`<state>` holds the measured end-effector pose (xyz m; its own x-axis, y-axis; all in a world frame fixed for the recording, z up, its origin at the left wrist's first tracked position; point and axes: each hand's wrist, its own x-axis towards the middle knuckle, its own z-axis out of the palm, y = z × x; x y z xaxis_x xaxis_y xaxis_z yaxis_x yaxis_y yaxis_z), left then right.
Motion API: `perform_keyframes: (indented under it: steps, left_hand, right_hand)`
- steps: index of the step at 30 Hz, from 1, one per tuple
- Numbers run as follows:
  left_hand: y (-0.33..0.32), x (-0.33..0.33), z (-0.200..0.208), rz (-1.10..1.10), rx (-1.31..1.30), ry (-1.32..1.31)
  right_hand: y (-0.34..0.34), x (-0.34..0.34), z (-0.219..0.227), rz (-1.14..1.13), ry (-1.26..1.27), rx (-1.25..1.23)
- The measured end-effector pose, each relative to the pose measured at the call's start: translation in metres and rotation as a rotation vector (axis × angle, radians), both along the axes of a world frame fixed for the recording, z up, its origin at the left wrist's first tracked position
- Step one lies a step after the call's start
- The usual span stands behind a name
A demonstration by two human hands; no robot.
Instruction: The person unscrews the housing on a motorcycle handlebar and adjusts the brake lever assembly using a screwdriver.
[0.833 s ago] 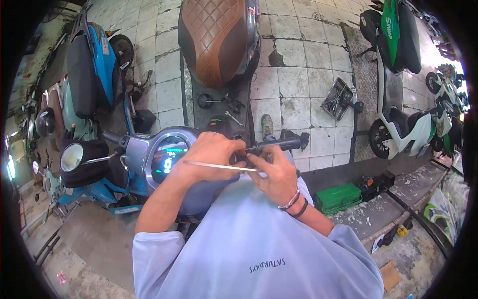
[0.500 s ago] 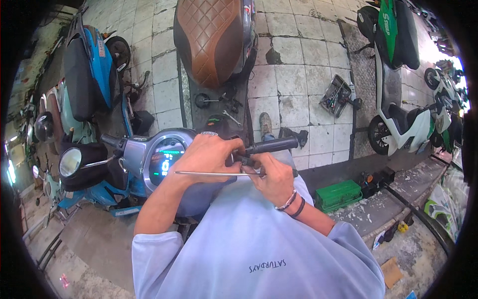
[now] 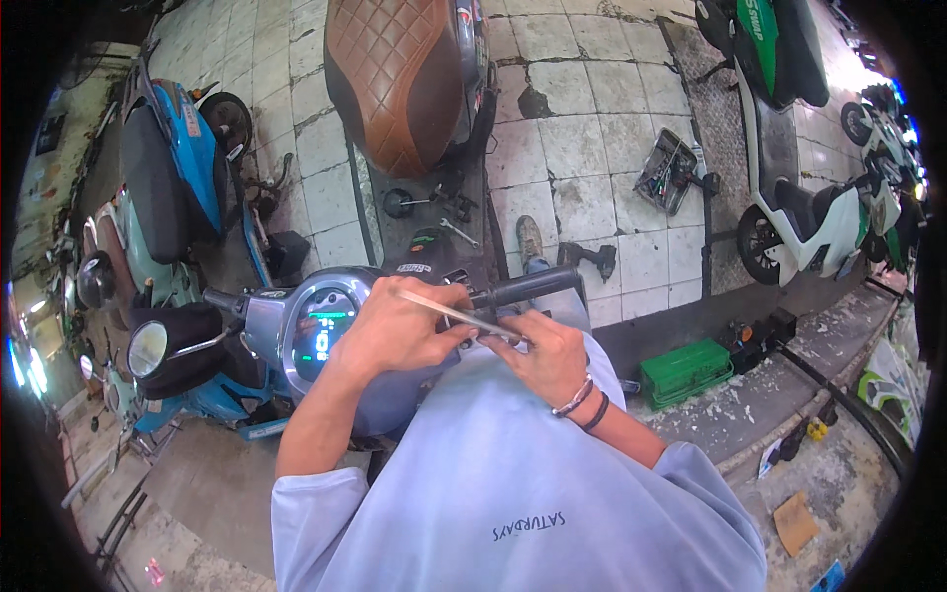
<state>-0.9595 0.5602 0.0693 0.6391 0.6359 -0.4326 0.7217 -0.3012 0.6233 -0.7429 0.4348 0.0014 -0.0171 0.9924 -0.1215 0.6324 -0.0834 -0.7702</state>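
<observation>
My right hand (image 3: 552,355) is closed around a screwdriver, its handle hidden in the palm. The long metal shaft (image 3: 431,302) slants up to the left, across the back of my left hand (image 3: 400,326). The left fingers are bent in a pinch, close to the right fingertips, around something small and dark that I cannot make out. Both hands are at the inner end of the scooter's black handlebar grip (image 3: 533,287). Left of them, the lit round display (image 3: 322,331) sits in the grey-blue handlebar cover (image 3: 268,321).
A brown quilted seat (image 3: 395,84) lies ahead, with a wrench (image 3: 459,234) and a loose mirror (image 3: 399,202) nearer. Right are a tool tray (image 3: 671,173), a black power drill (image 3: 589,259) and a green box (image 3: 686,373). Parked scooters (image 3: 178,148) stand on both sides.
The screwdriver shaft has swung from nearly level to a slant, its far end higher. Both hands stay by the grip. The whole view has shifted slightly.
</observation>
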Motion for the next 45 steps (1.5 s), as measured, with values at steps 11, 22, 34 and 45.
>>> perform_keyframes:
  steps: [11, 22, 34, 45]
  left_hand:
    - [0.005, 0.008, 0.002, 0.039, -0.07, 0.057]
    - [0.003, 0.012, -0.004, 0.065, -0.045, 0.094]
    - [0.001, 0.018, -0.008, 0.055, 0.05, 0.09]
    - [0.03, 0.034, -0.014, -0.151, 0.052, 0.186]
  right_hand:
    - [-0.006, -0.004, -0.002, -0.048, 0.075, 0.064]
    - [0.002, -0.002, -0.004, 0.022, 0.052, 0.087]
    - [0.007, 0.002, -0.011, 0.08, 0.017, 0.067]
    - [-0.001, 0.005, -0.012, 0.132, 0.025, 0.06]
